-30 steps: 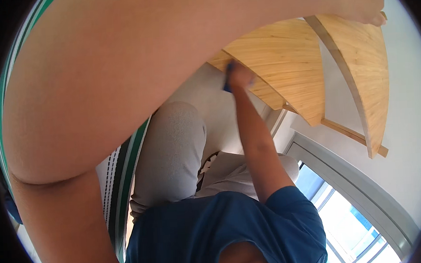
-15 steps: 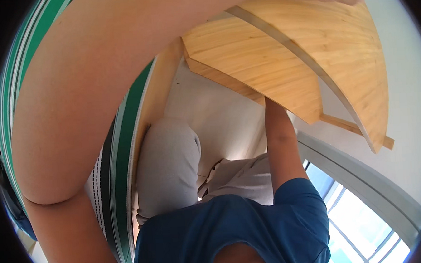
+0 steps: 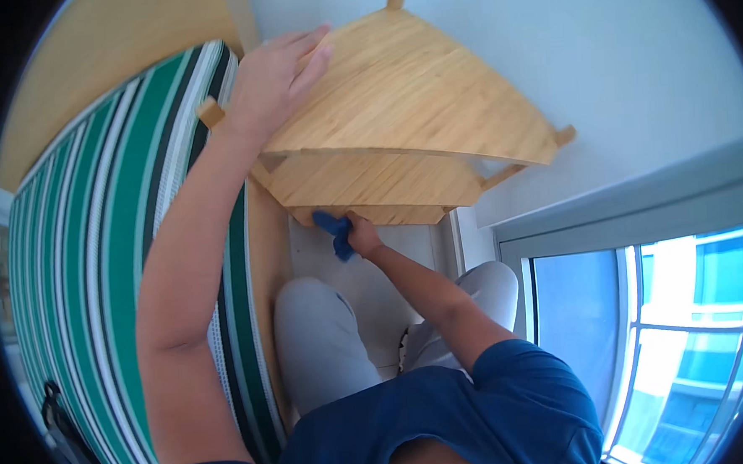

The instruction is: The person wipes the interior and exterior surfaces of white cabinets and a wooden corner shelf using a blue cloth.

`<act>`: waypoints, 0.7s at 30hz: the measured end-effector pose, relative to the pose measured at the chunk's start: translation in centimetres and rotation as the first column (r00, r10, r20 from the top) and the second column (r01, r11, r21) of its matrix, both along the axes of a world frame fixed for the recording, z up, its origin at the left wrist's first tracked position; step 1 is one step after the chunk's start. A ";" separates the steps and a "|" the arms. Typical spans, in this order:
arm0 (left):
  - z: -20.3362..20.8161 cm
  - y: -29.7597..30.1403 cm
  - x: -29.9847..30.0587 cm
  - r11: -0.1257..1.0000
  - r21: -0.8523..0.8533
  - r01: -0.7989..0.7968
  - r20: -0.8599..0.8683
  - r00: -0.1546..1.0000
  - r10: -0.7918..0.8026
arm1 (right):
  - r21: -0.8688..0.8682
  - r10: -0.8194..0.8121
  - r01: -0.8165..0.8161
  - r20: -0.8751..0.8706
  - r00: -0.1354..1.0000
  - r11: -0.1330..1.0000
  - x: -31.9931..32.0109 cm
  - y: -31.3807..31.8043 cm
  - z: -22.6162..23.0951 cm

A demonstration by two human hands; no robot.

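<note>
A corner-shaped wooden table (image 3: 414, 87) with a lower shelf (image 3: 377, 177) stands in front of me against the wall. Resting on the tabletop's left edge, my left hand (image 3: 275, 77) is open, its fingers stretched out. My right hand (image 3: 363, 234) is low in front of the shelf, closed on a dark blue cloth (image 3: 335, 234). Part of the cloth hangs down, and its upper end is against the shelf's front edge.
A bed with a green, white and black striped mattress (image 3: 94, 221) lies along my left. A window (image 3: 687, 316) is at the right, beside the white wall (image 3: 632, 67). Tiled floor (image 3: 350, 300) shows between my knees. A black bag-like thing (image 3: 62, 425) lies at the lower left.
The view has shifted, so the whole tabletop shows. My right hand, hidden under the shelf before, has come out with the blue cloth. My left hand remains on the tabletop's edge area.
</note>
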State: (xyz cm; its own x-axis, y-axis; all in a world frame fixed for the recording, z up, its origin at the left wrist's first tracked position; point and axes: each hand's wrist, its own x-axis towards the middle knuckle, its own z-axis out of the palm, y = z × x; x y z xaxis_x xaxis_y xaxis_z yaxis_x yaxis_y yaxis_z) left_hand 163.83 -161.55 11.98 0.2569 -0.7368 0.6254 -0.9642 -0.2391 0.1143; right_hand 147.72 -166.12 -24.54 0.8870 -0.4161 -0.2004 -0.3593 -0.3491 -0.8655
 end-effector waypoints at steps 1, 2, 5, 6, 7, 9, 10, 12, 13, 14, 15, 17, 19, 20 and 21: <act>0.6 0.3 -0.6 0.997 -0.080 0.020 -0.007 1.000 -0.020 | -0.049 -0.041 0.047 0.118 0.992 0.998 -1.1 -0.5 1.7; 1.2 1.6 -0.9 0.984 -0.175 0.044 -0.036 0.998 -0.052 | -0.061 -0.094 0.099 0.076 0.993 0.993 -3.0 -1.4 3.5; 1.7 5.8 -0.2 0.948 -0.317 0.022 0.218 0.975 0.051 | -0.239 -0.296 0.314 0.109 0.949 0.919 -10.2 -6.6 9.4; 1.8 6.3 -0.4 0.928 -0.370 -0.037 0.228 0.965 0.129 | -0.194 -0.454 0.487 0.193 0.870 0.852 -13.2 -10.4 9.8; 1.4 9.4 0.1 0.902 -0.406 -0.147 0.236 0.936 0.259 | 0.030 -0.595 0.596 0.103 0.797 0.803 -14.2 -9.9 17.1; -1.5 12.4 1.0 0.813 -0.434 -0.389 -0.448 0.876 0.180 | -0.131 -0.599 0.679 0.370 0.710 0.723 -16.7 -13.9 20.3; -2.3 12.3 1.0 0.816 -0.437 -0.379 -0.449 0.878 0.168 | -0.189 -0.601 0.711 0.415 0.683 0.677 -17.1 -15.6 22.1; -3.5 11.6 0.5 0.874 -0.339 -0.348 -0.835 0.539 -0.109 | -0.159 -0.443 0.503 0.305 0.843 0.849 -17.0 -20.4 22.4; -3.5 10.8 0.3 0.877 -0.343 -0.336 -0.832 0.543 -0.117 | -0.157 -0.452 0.514 0.311 0.836 0.843 -16.7 -21.2 22.6; -3.8 10.2 0.2 0.864 -0.383 -0.326 -0.844 0.505 -0.183 | -0.063 -0.467 0.497 0.259 0.846 0.866 -16.0 -21.5 22.5; -4.0 9.4 0.2 0.848 -0.423 -0.318 -0.850 0.464 -0.250 | 0.033 -0.476 0.480 0.205 0.855 0.877 -15.5 -21.7 22.3; -5.2 9.4 2.2 0.804 -0.467 -0.368 -0.843 0.461 -0.279 | 0.066 -0.463 0.462 0.255 0.849 0.884 -14.4 -21.4 20.8; -5.6 8.1 3.3 0.753 -0.519 -0.405 -0.830 0.450 -0.330 | 0.083 -0.462 0.460 0.308 0.832 0.884 -14.0 -21.9 19.7; -5.4 7.1 3.4 0.710 -0.580 -0.399 -0.798 0.453 -0.398 | 0.049 -0.467 0.482 0.346 0.814 0.875 -14.0 -22.4 19.4; -5.3 6.1 3.4 0.662 -0.638 -0.394 -0.761 0.454 -0.463 | 0.015 -0.470 0.504 0.384 0.795 0.864 -14.1 -22.8 19.0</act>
